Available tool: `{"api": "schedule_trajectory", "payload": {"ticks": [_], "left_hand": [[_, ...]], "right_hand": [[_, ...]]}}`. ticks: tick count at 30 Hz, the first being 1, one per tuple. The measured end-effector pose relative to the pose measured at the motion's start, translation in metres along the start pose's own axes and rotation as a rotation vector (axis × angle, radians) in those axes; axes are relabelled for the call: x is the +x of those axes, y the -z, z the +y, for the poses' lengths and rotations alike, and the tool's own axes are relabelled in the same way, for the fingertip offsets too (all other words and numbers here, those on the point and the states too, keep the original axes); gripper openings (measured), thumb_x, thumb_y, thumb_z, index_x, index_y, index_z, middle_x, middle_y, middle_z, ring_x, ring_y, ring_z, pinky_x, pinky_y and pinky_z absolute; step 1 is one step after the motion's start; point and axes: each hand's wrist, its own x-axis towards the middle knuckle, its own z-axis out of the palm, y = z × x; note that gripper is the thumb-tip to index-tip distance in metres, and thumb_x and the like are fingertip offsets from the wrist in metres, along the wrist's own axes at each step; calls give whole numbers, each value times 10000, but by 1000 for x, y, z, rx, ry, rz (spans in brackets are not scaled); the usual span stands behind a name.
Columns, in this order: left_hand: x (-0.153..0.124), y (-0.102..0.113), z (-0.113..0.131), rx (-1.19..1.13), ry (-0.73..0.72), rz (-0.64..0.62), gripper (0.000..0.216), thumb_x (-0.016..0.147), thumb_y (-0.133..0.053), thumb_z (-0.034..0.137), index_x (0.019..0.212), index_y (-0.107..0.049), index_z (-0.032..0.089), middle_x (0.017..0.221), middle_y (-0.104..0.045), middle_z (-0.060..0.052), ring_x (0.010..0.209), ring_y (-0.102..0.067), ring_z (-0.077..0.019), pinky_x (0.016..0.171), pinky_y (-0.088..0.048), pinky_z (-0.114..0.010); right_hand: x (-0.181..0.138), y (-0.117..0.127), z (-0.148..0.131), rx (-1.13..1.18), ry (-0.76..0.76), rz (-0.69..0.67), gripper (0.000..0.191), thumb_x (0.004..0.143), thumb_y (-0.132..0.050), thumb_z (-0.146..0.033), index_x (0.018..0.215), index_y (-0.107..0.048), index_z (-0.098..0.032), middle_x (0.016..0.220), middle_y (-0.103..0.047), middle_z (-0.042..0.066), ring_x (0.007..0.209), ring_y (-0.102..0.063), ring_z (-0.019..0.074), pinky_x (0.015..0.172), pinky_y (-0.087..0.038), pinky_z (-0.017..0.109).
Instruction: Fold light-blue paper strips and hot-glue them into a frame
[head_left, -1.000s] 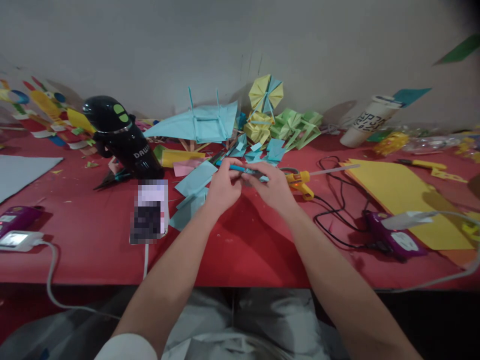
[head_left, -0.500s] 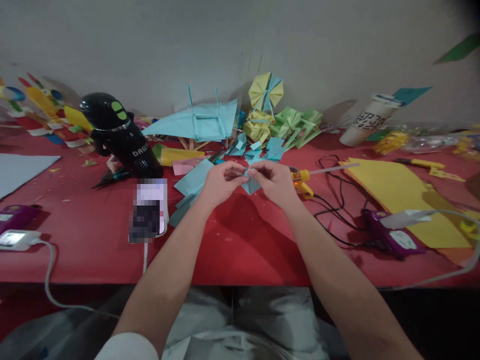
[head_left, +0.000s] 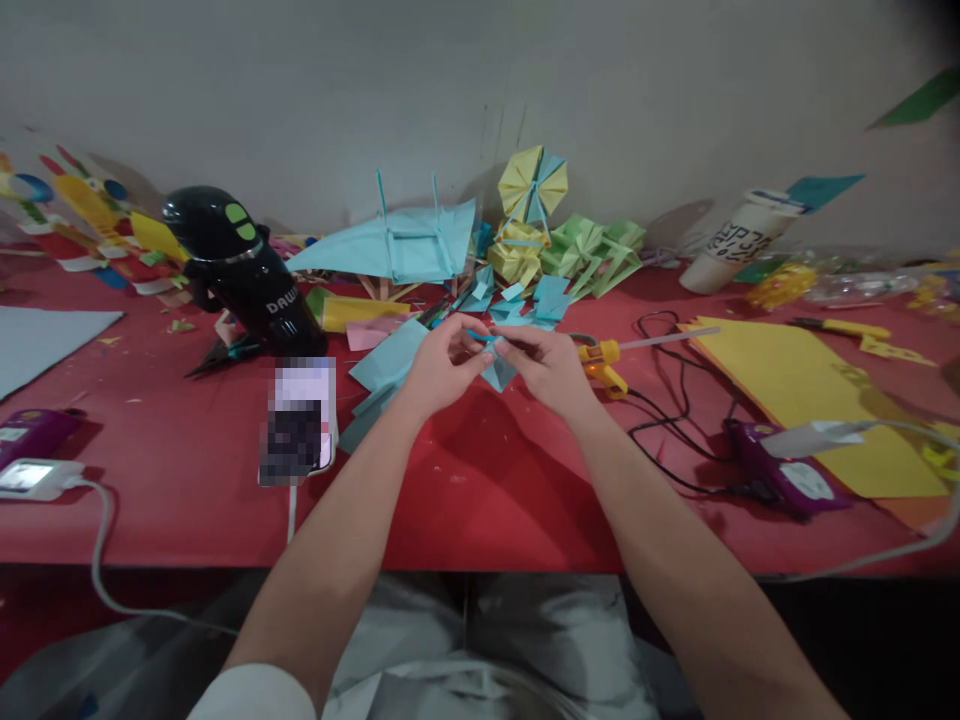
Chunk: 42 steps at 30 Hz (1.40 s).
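Observation:
A small piece of light blue paper [head_left: 498,374] is pinched between my two hands above the red table. My left hand [head_left: 448,362] is closed on its left side, thumb and fingertips together. My right hand [head_left: 546,362] grips its right side, thumb tip close to the left thumb. The fingers partly cover the paper, so its full shape is hidden. Just right of my right hand lies a yellow glue gun [head_left: 602,362] with a clear glue stick [head_left: 667,338] in its back. Light blue paper sheets [head_left: 394,352] lie by my left hand.
Behind my hands stand a blue paper structure [head_left: 420,240] and a folded paper wheel [head_left: 532,185]. A black bottle [head_left: 247,270] and a phone [head_left: 300,420] are on the left. Yellow paper [head_left: 810,400], a purple power strip [head_left: 787,468] and black cables [head_left: 675,470] lie right; a white cup [head_left: 739,240] leans behind.
My left fingers have lifted and curled a little, and a blue edge now shows between the fingertips. Both hands stay in nearly the same place.

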Motion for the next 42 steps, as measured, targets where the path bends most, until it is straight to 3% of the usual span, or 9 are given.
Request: {"api": "schedule_trajectory", "payload": {"ticks": [5,13,24,32,37,40,42], "left_hand": [[-1,3,2,-34,-21,-111,226,770,-702,258,963,-600,198,853,-604,-4,817,-601,-138,765,-520,-282],[-1,4,1,-115,-8,-207,402,680,-805,256,1032,-620,202,1084,-648,-58,987,-613,-162,904,-517,-319],[-2,2,-2,-107,49,-193,546,664,-806,202,1173,-611,220,1061,-659,-58,990,-628,-174,899,-527,-341],[-2,-1,-3,-77,97,-174,536,653,-749,148,1175,-636,200,1068,-659,-62,932,-638,-164,899,-534,-358],[0,-2,-9,-66,103,-133,527,614,-746,102,1125,-641,174,994,-664,-56,878,-644,-157,855,-545,-345],[2,-2,-12,-25,143,-90,499,608,-737,79,1090,-646,171,959,-675,-54,893,-648,-168,853,-541,-347],[2,-2,-14,13,182,-46,498,605,-741,73,1085,-649,169,968,-679,-59,895,-650,-172,854,-540,-351]], "right_hand": [[1,-2,6,142,-108,11,283,787,-696,-428,934,-652,-191,818,-705,43,739,-648,167,681,-526,318],[0,1,-1,11,-59,50,205,836,-618,-390,885,-662,-196,808,-670,34,703,-574,151,638,-473,299],[-2,-2,-3,12,-74,165,220,784,-695,-356,923,-642,-195,872,-720,55,818,-677,191,745,-548,353],[-4,-5,0,-47,-12,164,209,824,-641,-317,1000,-637,-205,944,-729,76,877,-694,210,802,-560,388],[-5,-3,-3,-292,110,227,192,833,-630,-296,1006,-649,-215,992,-706,88,934,-659,235,835,-545,413],[-7,0,-12,-363,147,227,144,854,-606,-296,955,-664,-212,919,-700,75,830,-647,214,756,-532,373],[-11,5,-17,-311,97,139,136,870,-594,-316,887,-667,-203,801,-689,47,698,-624,179,671,-509,332]]}}
